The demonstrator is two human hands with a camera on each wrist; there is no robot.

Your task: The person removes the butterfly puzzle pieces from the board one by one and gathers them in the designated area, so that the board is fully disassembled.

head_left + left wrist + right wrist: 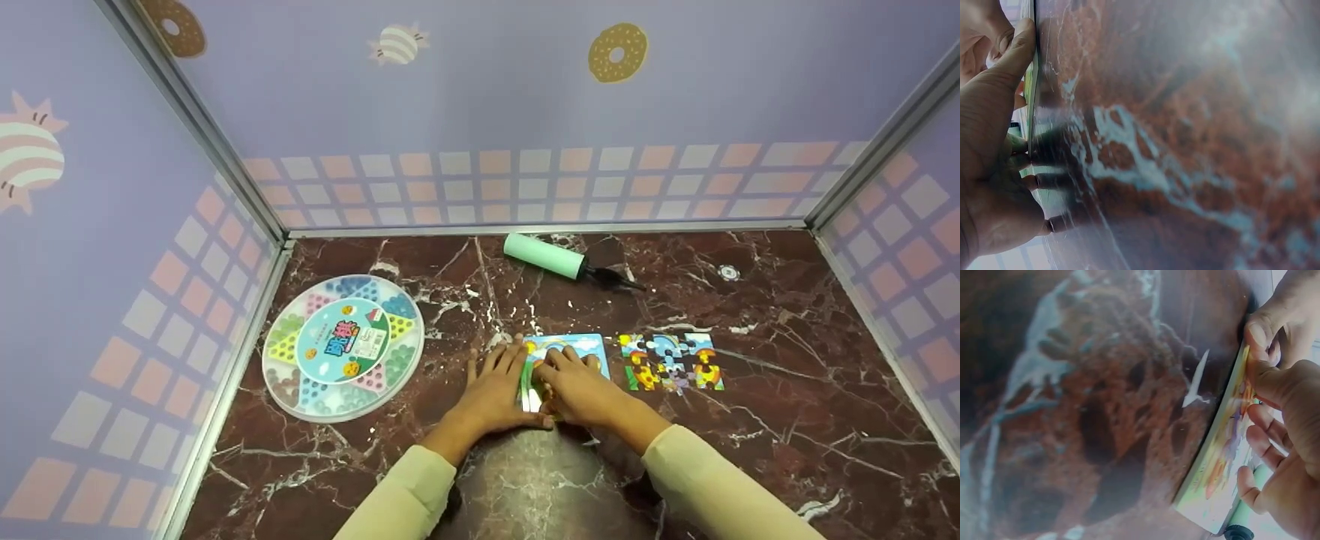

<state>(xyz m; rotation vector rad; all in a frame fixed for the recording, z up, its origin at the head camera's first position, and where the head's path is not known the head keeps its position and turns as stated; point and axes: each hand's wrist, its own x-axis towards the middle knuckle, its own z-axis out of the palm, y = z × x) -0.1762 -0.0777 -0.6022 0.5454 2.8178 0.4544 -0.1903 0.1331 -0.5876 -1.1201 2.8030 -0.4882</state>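
In the head view a jigsaw puzzle board with a bright blue and green picture lies flat on the marble-patterned table. My left hand rests along the board's left side, fingers extended over the edge and thumb at the near edge. Bent over the board's middle is my right hand, its fingertips down on the picture. From the right wrist view, the right thumb meets the board near the left thumb, while the other fingers spread loosely over it. Whether a piece is between thumb and forefinger is hidden. Several loose puzzle pieces lie right of the board.
A round Chinese checkers set lies at the left. Behind the board is a mint-green hand pump with a black end. A small round disc lies back right. White crumbs dot the table, and patterned walls enclose three sides.
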